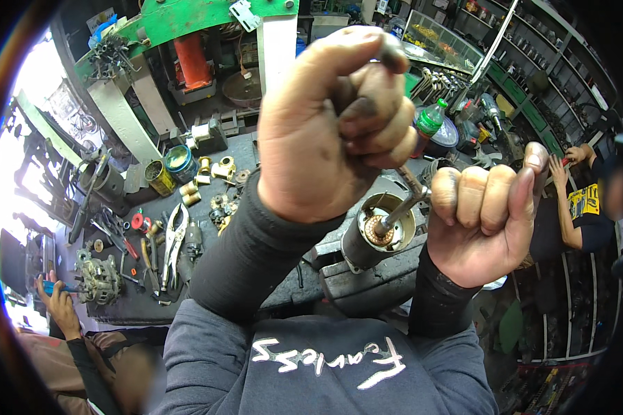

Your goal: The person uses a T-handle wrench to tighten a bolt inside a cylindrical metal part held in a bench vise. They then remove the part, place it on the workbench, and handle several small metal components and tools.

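My left hand point(336, 117) is raised close in front of the work, its fingers curled into a fist. What it grips, if anything, is hidden. Lower to the right, my right hand point(481, 218) is closed around the end of a metal rod point(398, 212). The rod slants down into a round grey motor housing point(370, 255), toward a copper-coloured ring of segments point(378, 230) inside. A brown stick point(413, 181) shows between my hands near the rod's upper end; I cannot tell what holds it. The housing stands in a bench vise point(367, 287).
Locking pliers point(176, 235), an alternator point(98, 278) and brass-coloured parts point(221, 168) lie on the bench at left. A green-framed press point(187, 21) stands behind. A green bottle point(431, 119) is beyond my hands. Co-workers are at the lower left point(66, 311) and far right point(581, 207).
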The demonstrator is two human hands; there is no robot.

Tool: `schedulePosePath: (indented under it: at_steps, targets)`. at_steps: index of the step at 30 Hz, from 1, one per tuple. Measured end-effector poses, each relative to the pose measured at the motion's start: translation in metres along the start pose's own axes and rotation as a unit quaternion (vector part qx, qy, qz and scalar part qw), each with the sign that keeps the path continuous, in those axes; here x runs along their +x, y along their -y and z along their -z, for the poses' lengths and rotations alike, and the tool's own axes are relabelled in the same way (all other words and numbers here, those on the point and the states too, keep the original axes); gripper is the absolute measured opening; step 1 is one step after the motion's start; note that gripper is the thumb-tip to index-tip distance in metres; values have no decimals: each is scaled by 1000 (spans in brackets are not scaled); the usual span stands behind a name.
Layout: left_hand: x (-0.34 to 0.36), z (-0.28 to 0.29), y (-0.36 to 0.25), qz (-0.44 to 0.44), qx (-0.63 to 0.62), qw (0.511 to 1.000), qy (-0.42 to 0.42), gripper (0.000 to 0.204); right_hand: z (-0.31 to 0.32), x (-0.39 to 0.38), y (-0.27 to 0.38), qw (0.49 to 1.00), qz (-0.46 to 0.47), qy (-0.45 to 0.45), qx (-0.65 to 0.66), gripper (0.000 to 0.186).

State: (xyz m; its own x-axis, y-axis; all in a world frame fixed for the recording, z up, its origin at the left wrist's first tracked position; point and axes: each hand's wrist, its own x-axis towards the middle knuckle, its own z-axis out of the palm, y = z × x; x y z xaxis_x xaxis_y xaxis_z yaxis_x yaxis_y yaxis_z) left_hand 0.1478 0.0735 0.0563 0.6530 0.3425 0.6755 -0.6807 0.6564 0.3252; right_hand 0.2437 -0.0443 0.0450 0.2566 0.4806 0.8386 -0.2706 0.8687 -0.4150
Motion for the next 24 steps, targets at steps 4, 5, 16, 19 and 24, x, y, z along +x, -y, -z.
schedulePosePath:
  at_steps: [4, 5, 16, 19, 24]
  targets:
    - [-8, -24, 6, -26, 115, 992, -49, 24, 4, -6, 7, 989, -31, -100, 106, 18]
    - [-10, -25, 6, -38, 141, 987, -62, 23, 4, -7, 7, 990, -28, -84, 107, 19]
    - [-31, -30, 8, -115, 72, 983, -127, 21, -5, 2, -6, 995, -24, -25, 95, 28]
    - [-34, -30, 11, -144, 129, 972, -135, 20, -9, 2, -7, 993, -23, -43, 104, 26]
    - [-47, -59, 19, -171, 216, 945, -175, 20, -4, 14, -5, 972, -106, -127, 165, 22]
